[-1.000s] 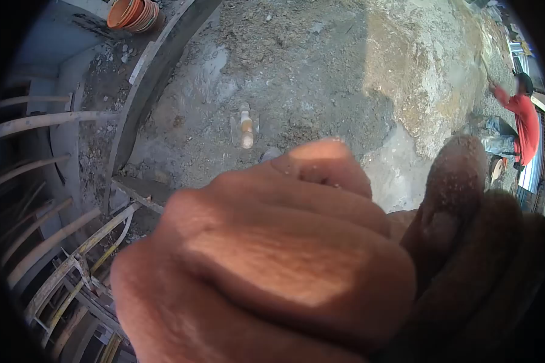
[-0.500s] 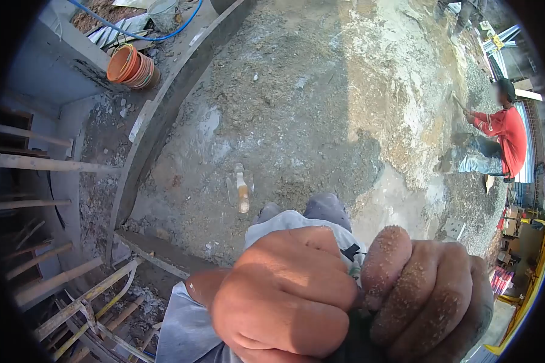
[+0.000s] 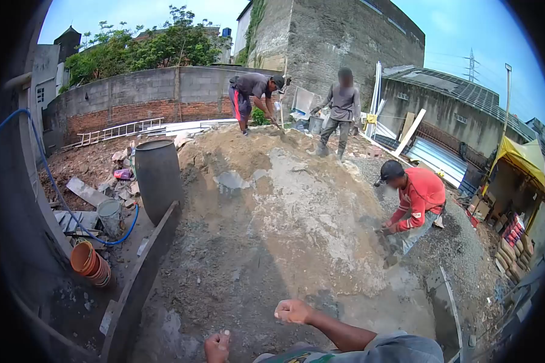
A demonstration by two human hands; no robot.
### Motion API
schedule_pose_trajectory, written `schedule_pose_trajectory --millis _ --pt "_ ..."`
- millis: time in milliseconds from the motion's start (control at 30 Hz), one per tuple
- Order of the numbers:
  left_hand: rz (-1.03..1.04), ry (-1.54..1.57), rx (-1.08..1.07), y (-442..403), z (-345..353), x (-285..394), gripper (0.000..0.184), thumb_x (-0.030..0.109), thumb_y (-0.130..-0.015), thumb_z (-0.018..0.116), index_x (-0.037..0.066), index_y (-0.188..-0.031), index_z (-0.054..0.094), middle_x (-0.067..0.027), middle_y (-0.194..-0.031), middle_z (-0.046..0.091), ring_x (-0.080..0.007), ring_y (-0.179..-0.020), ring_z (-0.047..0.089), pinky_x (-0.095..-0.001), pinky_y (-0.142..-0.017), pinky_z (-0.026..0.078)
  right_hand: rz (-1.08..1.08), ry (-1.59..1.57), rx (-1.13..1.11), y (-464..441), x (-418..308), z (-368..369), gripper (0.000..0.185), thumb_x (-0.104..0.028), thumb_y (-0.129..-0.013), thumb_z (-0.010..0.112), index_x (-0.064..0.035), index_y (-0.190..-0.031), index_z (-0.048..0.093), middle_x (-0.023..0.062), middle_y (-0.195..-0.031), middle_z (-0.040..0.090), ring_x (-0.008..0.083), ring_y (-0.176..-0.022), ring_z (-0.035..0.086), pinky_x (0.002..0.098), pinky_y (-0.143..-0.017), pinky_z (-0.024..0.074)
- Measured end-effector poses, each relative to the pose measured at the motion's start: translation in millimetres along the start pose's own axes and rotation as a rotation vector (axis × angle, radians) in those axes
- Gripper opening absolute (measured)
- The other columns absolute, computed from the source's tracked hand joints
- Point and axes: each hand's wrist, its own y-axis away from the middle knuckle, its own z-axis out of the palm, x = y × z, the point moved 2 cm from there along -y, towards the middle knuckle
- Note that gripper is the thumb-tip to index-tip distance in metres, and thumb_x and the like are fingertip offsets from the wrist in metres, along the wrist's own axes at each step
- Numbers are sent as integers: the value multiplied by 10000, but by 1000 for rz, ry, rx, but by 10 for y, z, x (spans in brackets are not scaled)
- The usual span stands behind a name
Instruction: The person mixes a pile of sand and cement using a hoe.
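Observation:
At the bottom of the head view, my left hand (image 3: 217, 346) is held low over the grey ground, fingers curled in and thumb uppermost. My right hand (image 3: 293, 311) is a little higher and to its right, with its fingers folded and the bare forearm (image 3: 345, 333) reaching in from the right. No object shows in either hand, and the two are apart. Beneath and beyond them lies a wide mound of wet grey and sandy mix (image 3: 309, 224).
A co-worker in red (image 3: 422, 196) crouches at the right of the mound; two more people (image 3: 254, 91) (image 3: 342, 109) stand behind it. On the left are a dark barrel (image 3: 157, 178), orange buckets (image 3: 91, 264), a blue hose (image 3: 57, 187) and a low concrete edge (image 3: 136, 290).
My hands have dropped from close before the camera and moved apart. The view has tilted up, bringing in the wall, sky, barrel and people behind the mound.

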Motion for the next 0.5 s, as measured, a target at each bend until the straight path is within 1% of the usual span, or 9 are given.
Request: schedule_pose_trajectory --millis 33,100,133,200,233,300,400,433,500 --pt "-1 21 49 -43 26 -120 289 278 -879 626 43 -715 588 27 -671 521 -114 -656 434 -293 -584 387 66 31 43 -74 311 -10 195 -234 -844 632 -42 -816 636 -9 -653 590 108 -634 555 273 -583 441" --pt "-5 38 166 108 42 45 268 277 -873 632 29 -771 616 -16 -724 591 -165 -726 493 -314 -677 415 188 -32 24 -51 700 44 209 -265 -832 621 -63 -782 641 6 -613 593 131 -611 576 303 -576 455" --pt "-17 40 225 207 29 91 264 276 -870 635 21 -799 631 -38 -751 625 -190 -761 522 -324 -723 430 174 76 2 -44 907 90 216 -275 -828 615 -69 -769 641 21 -627 605 146 -620 585 314 -585 459" --pt "-43 66 195 171 171 -389 305 320 -871 626 16 -890 647 -93 -823 659 -242 -832 547 -355 -812 416 144 283 -45 -36 1178 132 232 -296 -819 603 -80 -741 641 50 -656 628 174 -639 604 337 -602 469" --pt "-54 76 181 174 207 -471 336 342 -872 621 14 -935 655 -121 -858 676 -267 -867 559 -370 -857 409 79 347 -58 -30 1183 116 236 -302 -811 600 -83 -734 643 63 -667 633 190 -652 610 345 -612 470" --pt "-105 13 135 198 259 -480 364 378 -871 609 24 -941 660 -129 -856 673 -279 -861 560 -381 -868 401 -46 469 -79 20 1175 80 243 -313 -795 594 -88 -721 647 87 -690 642 221 -678 622 361 -633 473" --pt "-190 -101 44 343 269 -251 405 431 -870 591 41 -949 667 -142 -853 670 -297 -852 561 -397 -884 389 108 469 -145 -92 1237 26 171 -201 -779 549 -62 -793 647 46 -795 678 160 -727 626 313 -661 488" --pt "-218 -137 16 402 283 -224 419 449 -870 585 46 -952 669 -146 -852 669 -303 -849 561 -402 -890 385 94 480 -134 -77 1188 14 172 -203 -781 548 -63 -796 648 47 -789 675 161 -725 625 311 -659 487" --pt "-178 -252 27 515 281 -245 460 505 -867 552 66 -922 677 -150 -833 662 -316 -830 555 -424 -890 376 60 505 -112 -46 1058 -30 176 -206 -784 547 -64 -802 650 50 -777 670 163 -720 624 306 -655 485"
